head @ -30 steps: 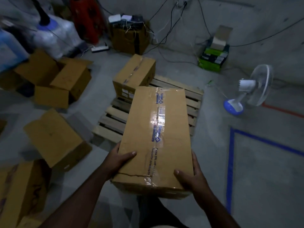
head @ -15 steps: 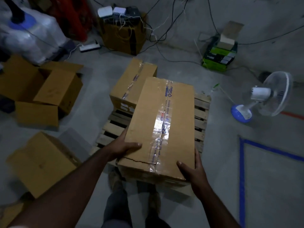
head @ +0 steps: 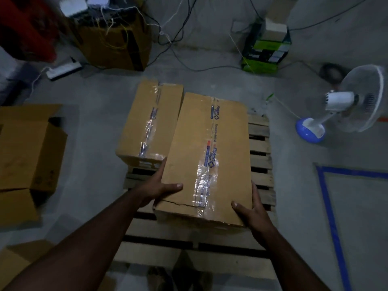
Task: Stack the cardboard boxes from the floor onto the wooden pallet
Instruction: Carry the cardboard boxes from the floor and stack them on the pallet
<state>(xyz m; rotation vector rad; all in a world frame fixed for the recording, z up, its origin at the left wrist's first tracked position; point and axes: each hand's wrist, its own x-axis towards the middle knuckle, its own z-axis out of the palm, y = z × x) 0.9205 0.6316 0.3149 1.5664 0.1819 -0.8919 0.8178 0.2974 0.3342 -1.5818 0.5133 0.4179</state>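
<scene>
I hold a long taped cardboard box (head: 210, 156) over the wooden pallet (head: 260, 143). My left hand (head: 159, 185) grips its near left corner, thumb on top. My right hand (head: 252, 215) grips its near right corner. The box lies lengthwise, close beside a second taped box (head: 147, 124) that sits on the pallet's far left part. Whether the held box rests on the slats, I cannot tell.
Open cardboard boxes (head: 27, 150) lie on the floor at left, another (head: 19, 259) at the lower left. A white and blue fan (head: 344, 108) stands at right. Blue tape (head: 327, 206) marks the floor. Cables, a power strip (head: 63, 70) and boxes line the wall.
I have stepped up to the pallet and carried the box forward and down, so it now lies alongside the box on the pallet. Both hands keep their grip.
</scene>
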